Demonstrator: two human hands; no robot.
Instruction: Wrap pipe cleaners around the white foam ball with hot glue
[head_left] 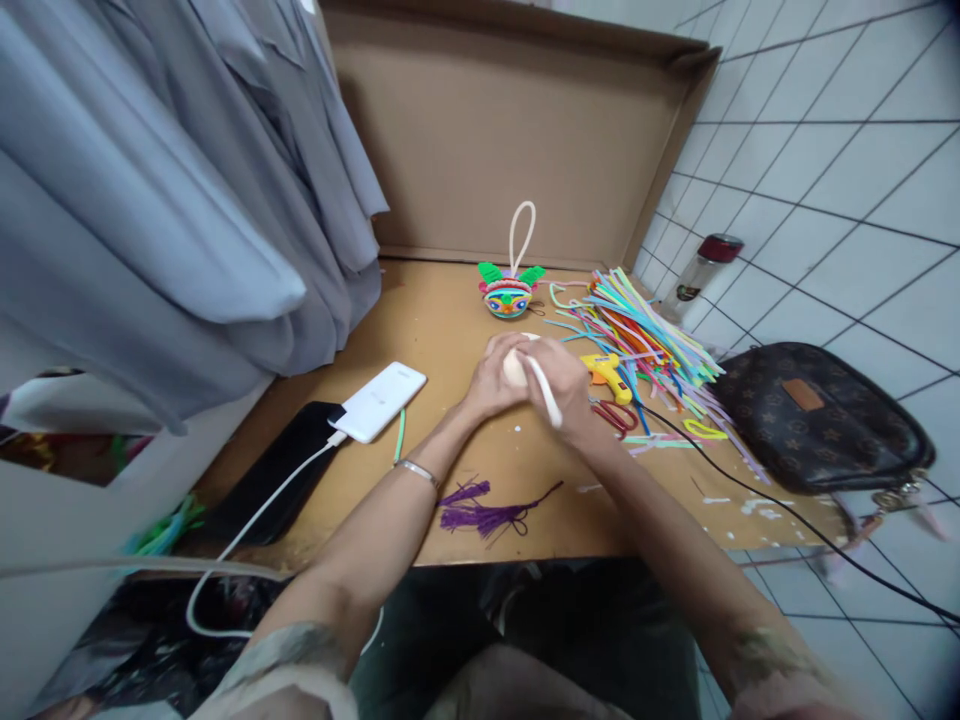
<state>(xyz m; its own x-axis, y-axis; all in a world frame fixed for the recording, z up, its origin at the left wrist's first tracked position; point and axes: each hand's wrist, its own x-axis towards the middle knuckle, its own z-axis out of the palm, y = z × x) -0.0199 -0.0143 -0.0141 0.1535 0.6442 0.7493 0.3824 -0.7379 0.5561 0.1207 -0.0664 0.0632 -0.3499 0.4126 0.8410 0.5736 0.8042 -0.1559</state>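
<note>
Over the middle of the table, my left hand [489,382] is closed around a pale, rounded ball [514,368], mostly hidden by the fingers. Pressed against it, my right hand [564,382] grips a white pipe cleaner [547,396], whose end sticks out towards me. Beyond the hands sits a colourful lion-head ornament [508,298] with green ears and a white loop on top. A yellow glue gun [611,378] and red-handled scissors [615,418] lie just right of my right hand. Purple tassels [480,515] are near the table's front edge.
A heap of coloured pipe cleaners [652,330] covers the right rear, beside a bottle [701,275] and a brown patterned bag [825,415]. A white power bank [379,402] with a cable and a black phone-like slab [277,480] lie left. Grey cloth [225,190] hangs there; cardboard [510,130] stands behind.
</note>
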